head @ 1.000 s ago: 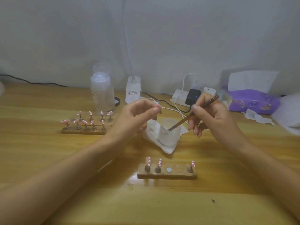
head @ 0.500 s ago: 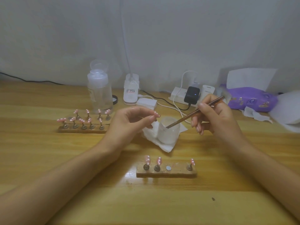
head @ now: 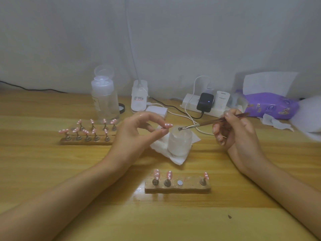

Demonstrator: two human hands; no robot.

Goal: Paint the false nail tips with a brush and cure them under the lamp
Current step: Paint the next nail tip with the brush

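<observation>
One false nail tip (head: pixel 168 125), centre of frame, pinched by one end between thumb and forefinger of left hand (head: pixel 139 129); other fingers loosely curled. Probably feather-light, stiff thin plastic, glossy and slippery, with a painted face that smudges: best held by edge or underside. Pokes out past fingertips (head: pixel 164 130) toward jar (head: pixel 179 141). Right hand (head: pixel 232 129) grips brush (head: pixel 208 123) pen-style, bristles at jar rim, just beside nail tip, apparently not touching. Three more tips on near holder (head: pixel 177 188), bottom centre.

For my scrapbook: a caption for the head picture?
Left hand pinches a pink nail tip; right hand holds brush at the jar.
</observation>
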